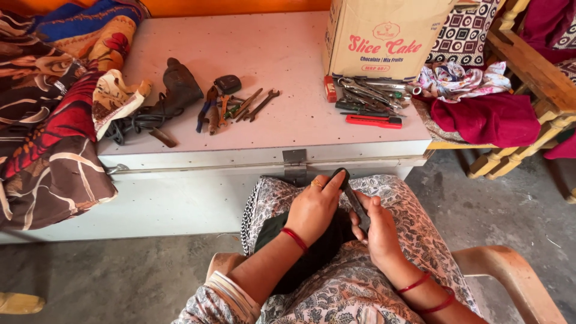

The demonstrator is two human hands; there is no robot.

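From the head camera, looking down, both hands meet over the lap. The left hand [315,207] is curled, its fingers wrapped over the upper end of a slim dark tool [355,201]; the right hand [379,231] grips the lower end of the same tool from the other side. The tool runs slantwise between them, mostly covered by fingers, so its kind is hard to make out. Beneath the hands lies a dark cloth [312,255] on the patterned lap, partly hidden by the left forearm.

Just beyond the hands stands a white metal chest serving as a bench [288,78]. Past the right hand on it lies a red-handled cutter [375,121] beside a tangle of metal tools [372,93] too crowded to tell apart, and behind them a cardboard box [384,36], cut off at the top. Past the left hand, farther off, lie rusty wrenches and pliers [237,107], and beyond them a dark lump with a coiled cord [162,102]. Patterned blankets [54,102] spill over the far left end. A wooden chair with cloths [516,90] is cut off well beyond the right hand.
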